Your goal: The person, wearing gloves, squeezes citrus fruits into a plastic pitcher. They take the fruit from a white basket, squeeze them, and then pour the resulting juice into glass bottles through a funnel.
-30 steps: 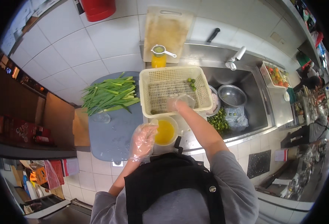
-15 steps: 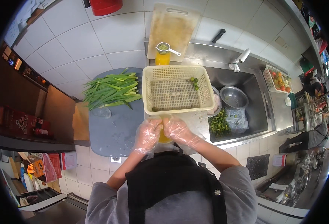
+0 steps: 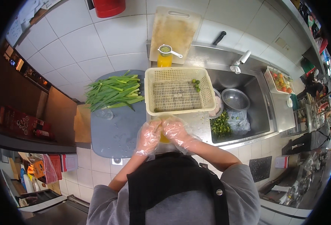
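Both hands are gloved in thin clear plastic and meet over a container of yellow-orange liquid (image 3: 164,138) at the counter's near edge, just below the cream plastic basket (image 3: 179,91). I read the left hand (image 3: 149,135) as curled, fingers bent inward toward the right; the right hand (image 3: 176,130) is likewise cupped, knuckles up, its fingertips touching or nearly touching the left. Whether anything is pinched between them I cannot tell: the gloves and fingers hide the gap. My judgement is a squeezing action over the liquid, but the object itself is not visible.

Progress, as far as I can judge: the basket is almost emptied, with only a few small green fruits (image 3: 196,84) left near its far right corner and one or two by the near left wall. A pile of dark green spent pieces (image 3: 220,126) lies in the sink (image 3: 256,100) beside a clear bag, suggesting most of the batch is processed. A bottle of the same orange liquid (image 3: 164,60) with a small strainer on top stands behind the basket, against a leaning cutting board.

Forearms come up from the lower edge, elbows out, wrists converging at the centre. Green onions (image 3: 114,92) lie untouched on the grey board (image 3: 115,129) to the left.
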Motion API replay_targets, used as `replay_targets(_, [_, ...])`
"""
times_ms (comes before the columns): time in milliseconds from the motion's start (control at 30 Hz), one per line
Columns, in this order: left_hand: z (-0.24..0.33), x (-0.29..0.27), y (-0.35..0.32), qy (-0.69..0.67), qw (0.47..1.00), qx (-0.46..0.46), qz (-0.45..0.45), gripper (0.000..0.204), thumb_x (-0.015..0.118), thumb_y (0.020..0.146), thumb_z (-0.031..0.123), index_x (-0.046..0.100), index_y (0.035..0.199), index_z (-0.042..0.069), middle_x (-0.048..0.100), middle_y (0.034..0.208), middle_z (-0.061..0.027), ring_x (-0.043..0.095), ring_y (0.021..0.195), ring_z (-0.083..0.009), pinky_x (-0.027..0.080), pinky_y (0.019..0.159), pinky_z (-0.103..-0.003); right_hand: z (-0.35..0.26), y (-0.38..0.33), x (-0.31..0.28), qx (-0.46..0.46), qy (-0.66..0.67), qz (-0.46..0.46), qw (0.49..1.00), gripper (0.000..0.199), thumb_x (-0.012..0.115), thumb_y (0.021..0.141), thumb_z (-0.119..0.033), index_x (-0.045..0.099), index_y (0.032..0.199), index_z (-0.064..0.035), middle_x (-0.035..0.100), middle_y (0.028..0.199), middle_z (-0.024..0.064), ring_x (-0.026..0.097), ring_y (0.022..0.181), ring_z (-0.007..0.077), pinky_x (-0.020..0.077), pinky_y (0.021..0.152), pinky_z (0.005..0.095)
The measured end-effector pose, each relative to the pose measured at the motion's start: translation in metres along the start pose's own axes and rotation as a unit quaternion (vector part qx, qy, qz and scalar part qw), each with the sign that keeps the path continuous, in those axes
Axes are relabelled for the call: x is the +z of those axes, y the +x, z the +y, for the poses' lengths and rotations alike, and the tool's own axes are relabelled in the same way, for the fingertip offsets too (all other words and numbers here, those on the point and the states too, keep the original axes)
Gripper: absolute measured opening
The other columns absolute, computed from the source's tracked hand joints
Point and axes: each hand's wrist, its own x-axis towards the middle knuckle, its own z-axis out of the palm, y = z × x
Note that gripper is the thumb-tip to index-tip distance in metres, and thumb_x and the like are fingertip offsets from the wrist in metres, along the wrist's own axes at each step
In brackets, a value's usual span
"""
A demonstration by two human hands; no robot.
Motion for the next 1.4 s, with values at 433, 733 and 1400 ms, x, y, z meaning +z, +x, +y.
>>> replay_targets(433, [-0.003,0.005,0.003,-0.125,0.988,-0.082,-0.028,0.022,0.061,0.088,0.008,0.067,0.109,0.005,0.068,0.1,-0.0196,0.064,0.093,-0.038,0.051,0.083,-0.042,-0.008,0.008,-0.037,-0.018,0.012,-0.118,0.993,0.019,0.052,0.093,-0.012,0.055,0.105,0.003,0.063,0.086,0.0245,0.065,0.083,0.0389,0.0516,0.075,0.0474])
replay_targets(733, [-0.002,0.003,0.011,-0.084,0.994,-0.062,-0.028,0.016,0.063,0.086,0.009,0.067,0.101,0.005,0.067,0.095,-0.0178,0.065,0.09,-0.0365,0.052,0.08,-0.042,-0.002,0.004,-0.015,0.004,-0.044,-0.036,0.998,0.014,0.051,0.092,-0.014,0.055,0.09,-0.0013,0.064,0.074,0.0179,0.066,0.074,0.0354,0.0543,0.068,0.0455])
replay_targets(1400, [-0.004,0.001,0.015,-0.073,0.997,-0.032,0.008,0.019,0.067,0.084,0.003,0.067,0.103,0.002,0.068,0.098,-0.0144,0.067,0.091,-0.0285,0.052,0.082,-0.038,-0.011,0.014,-0.042,0.172,0.321,-0.08,0.928,0.036,0.053,0.094,-0.015,0.054,0.128,-0.0022,0.061,0.11,0.0226,0.062,0.101,0.0341,0.0478,0.092,0.0397])
